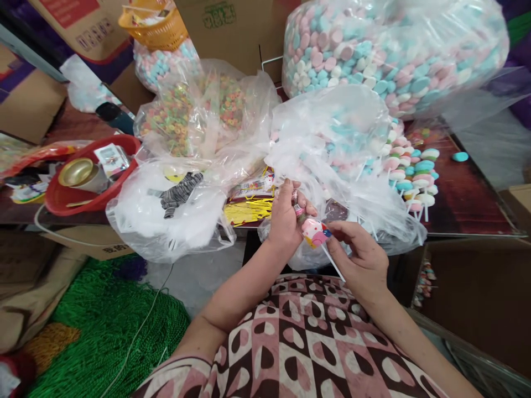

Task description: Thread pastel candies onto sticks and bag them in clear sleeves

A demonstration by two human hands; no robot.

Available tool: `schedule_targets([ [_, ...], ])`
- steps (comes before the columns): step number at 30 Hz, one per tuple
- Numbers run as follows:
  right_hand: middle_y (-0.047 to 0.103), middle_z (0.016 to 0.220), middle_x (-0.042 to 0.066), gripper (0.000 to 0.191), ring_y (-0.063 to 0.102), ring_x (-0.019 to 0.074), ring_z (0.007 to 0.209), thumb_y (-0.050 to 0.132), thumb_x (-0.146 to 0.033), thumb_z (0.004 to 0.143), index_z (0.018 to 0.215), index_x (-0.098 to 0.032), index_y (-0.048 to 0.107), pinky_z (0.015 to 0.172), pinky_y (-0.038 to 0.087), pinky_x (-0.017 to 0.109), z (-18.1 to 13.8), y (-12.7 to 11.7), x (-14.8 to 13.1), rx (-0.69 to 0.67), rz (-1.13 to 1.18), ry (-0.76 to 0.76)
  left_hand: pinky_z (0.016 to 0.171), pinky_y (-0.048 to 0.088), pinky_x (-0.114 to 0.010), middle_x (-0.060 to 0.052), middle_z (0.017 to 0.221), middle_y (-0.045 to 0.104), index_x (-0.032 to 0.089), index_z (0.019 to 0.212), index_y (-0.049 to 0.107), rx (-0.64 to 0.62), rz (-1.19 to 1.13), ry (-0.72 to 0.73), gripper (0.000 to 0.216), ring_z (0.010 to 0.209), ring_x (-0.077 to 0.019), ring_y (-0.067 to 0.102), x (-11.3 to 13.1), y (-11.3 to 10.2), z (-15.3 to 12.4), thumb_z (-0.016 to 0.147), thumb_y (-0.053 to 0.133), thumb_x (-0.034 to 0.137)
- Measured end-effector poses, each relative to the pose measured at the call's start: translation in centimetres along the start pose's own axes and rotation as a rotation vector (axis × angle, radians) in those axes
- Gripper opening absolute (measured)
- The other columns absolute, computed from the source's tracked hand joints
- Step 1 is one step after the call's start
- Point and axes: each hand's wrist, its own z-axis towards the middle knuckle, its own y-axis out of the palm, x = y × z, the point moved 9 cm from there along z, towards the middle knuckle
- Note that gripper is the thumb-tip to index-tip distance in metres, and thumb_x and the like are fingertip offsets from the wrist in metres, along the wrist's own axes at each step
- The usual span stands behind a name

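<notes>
My left hand point(286, 215) is closed round the top of a small printed wrapper bag point(299, 211) that covers a pink lollipop point(314, 232). My right hand point(357, 255) pinches the lollipop's lower edge, fingers curled; its white stick point(333, 262) slants down past my right palm. Both hands hover above my lap, in front of a clear plastic bag point(332, 138) of pink, blue and white lollipops. A bundle of yellow twist ties point(248, 211) lies just left of my left hand.
A red basin point(62, 202) with a gold tin sits at left on the table. Large clear bags of sweets point(394, 50) pile at the back, with a yellow basket point(155, 25) and cardboard boxes. Loose lollipops point(415, 171) lie at right. Green mesh point(108, 326) lies on the floor.
</notes>
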Motion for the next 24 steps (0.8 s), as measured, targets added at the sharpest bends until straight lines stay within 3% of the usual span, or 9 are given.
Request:
schedule_targets([
  [4, 0.072, 0.085, 0.001, 0.018, 0.069, 0.0149, 0.077, 0.06, -0.009, 0.086, 0.09, -0.025, 0.067, 0.073, 0.055, 0.027, -0.1, -0.3, -0.7, 0.007, 0.032, -0.09, 0.046, 0.04, -0.019, 0.01, 0.051, 0.044, 0.02, 0.086, 0.054, -0.001, -0.002, 0.004, 0.025, 0.04, -0.0061, 0.049, 0.2, 0.1, 0.3, 0.087, 0.062, 0.044],
  [6, 0.073, 0.084, 0.001, 0.014, 0.069, 0.0152, 0.077, 0.062, -0.011, 0.085, 0.088, -0.024, 0.067, 0.074, 0.055, 0.027, -0.3, -0.4, -0.1, -0.003, 0.105, -0.032, 0.046, 0.04, -0.019, 0.009, 0.051, 0.044, 0.02, 0.085, 0.054, -0.007, -0.012, 0.025, 0.027, 0.039, -0.0058, 0.048, 0.8, 0.2, 0.5, 0.086, 0.063, 0.045],
  [9, 0.073, 0.084, 0.001, 0.007, 0.069, 0.0162, 0.071, 0.062, -0.026, 0.089, 0.095, -0.024, 0.067, 0.067, 0.056, 0.029, -1.3, 0.5, 2.7, -0.083, 0.358, 0.327, 0.046, 0.041, -0.019, 0.009, 0.051, 0.045, 0.02, 0.085, 0.055, -0.038, 0.002, 0.083, 0.027, 0.039, -0.0057, 0.047, 2.0, 0.9, 1.0, 0.087, 0.062, 0.046],
  [12, 0.072, 0.077, 0.003, 0.027, 0.067, 0.0168, 0.059, 0.059, -0.044, 0.09, 0.103, -0.021, 0.066, 0.051, 0.052, 0.028, -3.7, 3.6, 4.0, -0.332, 0.685, 0.722, 0.045, 0.04, -0.018, 0.009, 0.051, 0.045, 0.021, 0.086, 0.056, -0.081, 0.056, 0.135, 0.029, 0.039, -0.0056, 0.046, 2.9, 1.9, 1.3, 0.087, 0.062, 0.049],
  [15, 0.064, 0.058, 0.0, 0.034, 0.057, 0.0129, 0.045, 0.067, -0.05, 0.083, 0.088, -0.017, 0.068, 0.044, 0.044, 0.024, -5.1, 5.2, 3.8, -0.447, 0.773, 0.894, 0.047, 0.042, -0.018, 0.006, 0.06, 0.054, 0.023, 0.096, 0.058, -0.161, 0.106, 0.104, 0.034, 0.045, -0.0069, 0.053, 2.6, 2.8, 1.0, 0.082, 0.066, 0.052],
  [19, 0.057, 0.05, -0.004, 0.036, 0.049, 0.0103, 0.04, 0.071, -0.052, 0.079, 0.085, -0.017, 0.067, 0.041, 0.039, 0.023, -4.4, 4.7, 4.5, -0.291, 0.787, 0.915, 0.058, 0.049, -0.023, -0.002, 0.089, 0.066, 0.023, 0.104, 0.058, -0.365, 0.219, -0.076, 0.042, 0.065, -0.0116, 0.062, 0.2, 3.1, -1.0, 0.077, 0.071, 0.054],
  [22, 0.056, 0.048, -0.004, 0.036, 0.047, 0.0102, 0.038, 0.07, -0.053, 0.08, 0.087, -0.018, 0.066, 0.04, 0.037, 0.022, -3.9, 4.5, 4.8, -0.257, 0.782, 0.897, 0.062, 0.045, -0.023, -0.001, 0.075, 0.061, 0.019, 0.088, 0.064, -0.414, 0.429, -0.158, 0.034, 0.065, -0.0104, 0.055, -1.5, 1.7, -2.7, 0.079, 0.071, 0.05],
  [24, 0.054, 0.045, -0.005, 0.035, 0.045, 0.0095, 0.037, 0.066, -0.053, 0.084, 0.088, -0.019, 0.065, 0.04, 0.035, 0.021, -3.7, 4.4, 4.8, -0.273, 0.738, 0.861, 0.06, 0.04, -0.024, 0.001, 0.064, 0.054, 0.018, 0.071, 0.062, -0.399, 0.597, -0.098, 0.035, 0.06, -0.0103, 0.048, -1.5, 0.9, -3.2, 0.083, 0.065, 0.051],
])
